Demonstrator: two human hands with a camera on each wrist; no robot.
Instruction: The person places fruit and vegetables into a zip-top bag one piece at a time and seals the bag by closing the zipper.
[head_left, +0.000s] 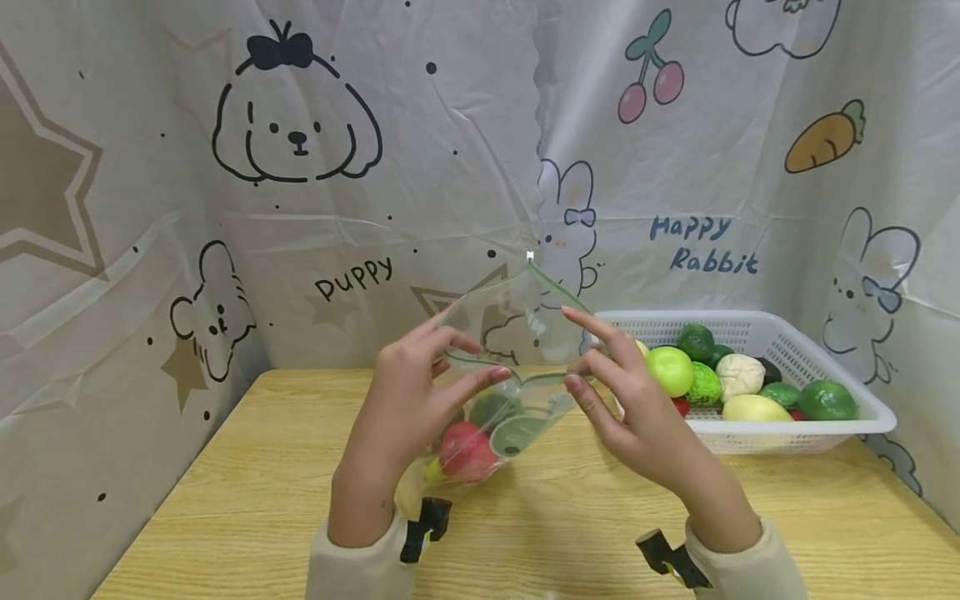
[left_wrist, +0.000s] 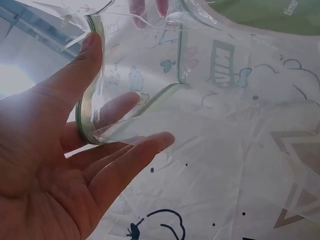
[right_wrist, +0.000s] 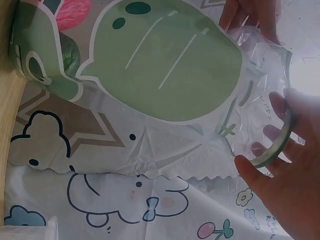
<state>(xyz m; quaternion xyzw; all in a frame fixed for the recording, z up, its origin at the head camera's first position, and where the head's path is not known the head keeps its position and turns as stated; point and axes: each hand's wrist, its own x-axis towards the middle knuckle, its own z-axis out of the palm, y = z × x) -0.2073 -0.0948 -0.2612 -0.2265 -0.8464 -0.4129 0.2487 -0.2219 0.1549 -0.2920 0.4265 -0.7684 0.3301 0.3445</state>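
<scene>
A clear zip bag [head_left: 480, 312] with a green seal strip and a green printed figure [right_wrist: 165, 65] stands on the table, its mouth spread wide. Inside, low down, lie a red round fruit [head_left: 467, 452], a dark green piece [head_left: 491, 408] and something yellow, partly hidden by the left wrist. My left hand [head_left: 420, 375] holds the left side of the bag's mouth, thumb on the seal strip and fingers spread about the rim. Opposite it, my right hand [head_left: 630, 400] holds the right side, with the green strip [right_wrist: 280, 150] running between thumb and fingers.
A white plastic basket [head_left: 780, 437] at the right rear holds several fruits and vegetables, among them a green apple-like fruit [head_left: 670, 372] and a pale yellow one [head_left: 756, 408]. A printed curtain [head_left: 450, 192] hangs behind the wooden table [head_left: 247, 475].
</scene>
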